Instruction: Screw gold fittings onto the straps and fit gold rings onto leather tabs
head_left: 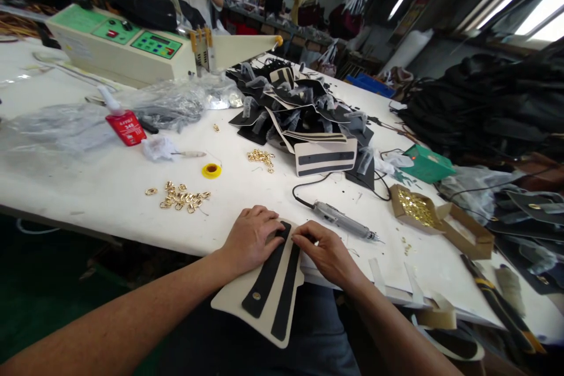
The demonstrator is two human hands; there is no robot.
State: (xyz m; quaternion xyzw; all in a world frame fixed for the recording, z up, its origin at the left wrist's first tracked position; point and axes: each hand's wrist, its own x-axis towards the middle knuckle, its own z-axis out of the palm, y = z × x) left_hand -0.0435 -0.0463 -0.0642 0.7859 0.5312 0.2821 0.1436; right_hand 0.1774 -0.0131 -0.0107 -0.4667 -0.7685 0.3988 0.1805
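A beige panel (272, 299) with two dark strips lies tilted across the table's front edge, its lower part over the lap. One strip carries a small round metal piece (256, 296) near its lower end. My left hand (254, 238) rests on the panel's upper left, its thumb and fingers pressed round the edge and dark strip. At the panel's upper right, my right hand (324, 249) has its thumb and index finger pinched together by the second strip; whatever lies between them is too small to name.
Gold rings (185, 198) lie left of the hands. An electric screwdriver (346, 221) with a cable is at right, near a box of gold parts (414, 207). Behind are piled panels (326, 155), a red bottle (127, 128) and a green-topped machine (127, 47). A person stands behind the machine.
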